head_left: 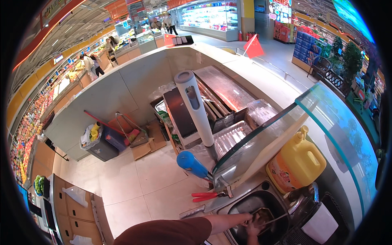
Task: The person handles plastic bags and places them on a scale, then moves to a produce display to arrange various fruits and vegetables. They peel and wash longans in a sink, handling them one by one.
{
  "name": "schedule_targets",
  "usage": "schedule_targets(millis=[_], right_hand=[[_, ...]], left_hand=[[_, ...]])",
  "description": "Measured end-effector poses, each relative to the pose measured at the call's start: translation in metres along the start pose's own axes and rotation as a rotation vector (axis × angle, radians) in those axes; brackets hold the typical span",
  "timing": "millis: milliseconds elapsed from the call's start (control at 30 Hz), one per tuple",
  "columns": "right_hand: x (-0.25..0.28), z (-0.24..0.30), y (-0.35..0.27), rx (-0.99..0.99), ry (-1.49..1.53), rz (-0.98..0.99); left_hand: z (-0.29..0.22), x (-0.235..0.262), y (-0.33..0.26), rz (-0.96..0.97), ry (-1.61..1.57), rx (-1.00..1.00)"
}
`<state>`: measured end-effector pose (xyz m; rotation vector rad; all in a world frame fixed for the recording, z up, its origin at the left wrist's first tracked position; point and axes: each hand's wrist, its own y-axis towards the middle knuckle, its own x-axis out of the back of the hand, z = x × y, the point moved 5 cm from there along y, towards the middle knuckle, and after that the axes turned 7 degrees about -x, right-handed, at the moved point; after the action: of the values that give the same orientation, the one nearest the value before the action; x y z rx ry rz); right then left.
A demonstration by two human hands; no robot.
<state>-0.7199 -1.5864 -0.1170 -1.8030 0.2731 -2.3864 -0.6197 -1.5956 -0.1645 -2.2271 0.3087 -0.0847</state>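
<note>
Both of my hands are down in the dark metal sink [234, 209], close together under a thin stream of water. My left hand [246, 220], reaching in from the left below a brown sleeve, has its fingers curled. My right hand [253, 230] comes up from the lower edge and is also closed, just beside it. Against the fingers lies a brownish thing with an angular rim [266, 214]; its kind is too small and partly covered to tell. The silver faucet [300, 203] runs at the sink's right side.
A yellow jug [300, 159] stands behind the sink, beside a curved glass guard [261, 134]. Red-handled pliers-like tool [206, 196] and a blue-topped handle [192, 163] are left of it. A tall grey-white immersion blender-like device [196, 110] rises behind. A black rack [341, 212] holds a white block.
</note>
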Motion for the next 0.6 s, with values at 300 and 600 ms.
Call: schedule_targets(millis=[300, 600], right_hand=[[0.059, -0.006, -0.006, 0.145, 0.380, -0.190], [0.130, 0.047, -0.083, 0.287, 0.207, -0.450]], left_hand=[[-0.043, -0.013, -0.054, 0.355, -0.163, 0.105], [-0.013, -0.015, -0.078, 0.809, -0.754, -0.341]])
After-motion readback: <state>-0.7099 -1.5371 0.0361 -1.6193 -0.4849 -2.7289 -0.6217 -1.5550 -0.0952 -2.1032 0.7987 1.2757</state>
